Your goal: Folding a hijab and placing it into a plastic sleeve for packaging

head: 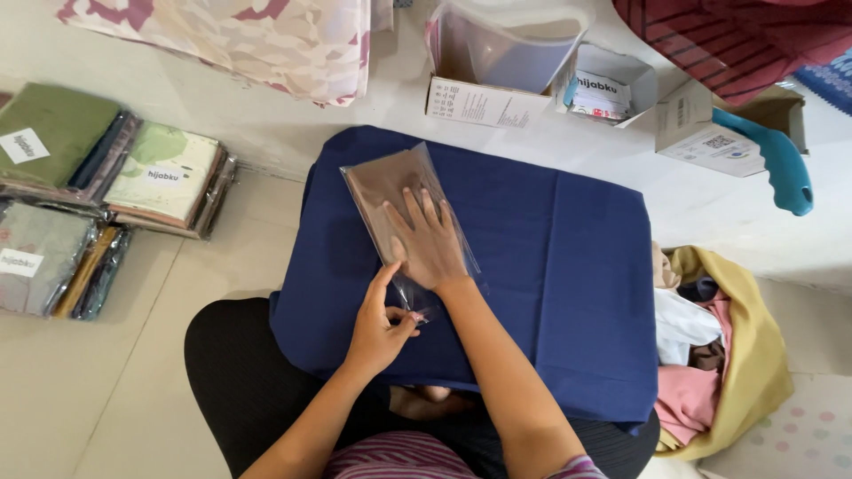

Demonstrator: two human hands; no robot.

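Navy cloth (550, 266) covers the low work surface – the folded brown fabric is already inside its clear plastic bag (404, 208), looks like only the open end needs closing. Right hand (430, 244) lies flat and spread on it; left hand (380, 324) pinches the flap just below. Bag's long axis runs away from the hands, tilted left.

Blue-draped table (568, 266), bagged brown cloth (395, 200), perhaps scarf

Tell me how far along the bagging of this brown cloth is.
Done: the folded brown cloth sits inside its clear bag on the blue-covered table. In hand: the right hand presses it flat while the left hand pinches the bag's open end. Left: loose cloths remain piled nearby, unlike the packed stacks.
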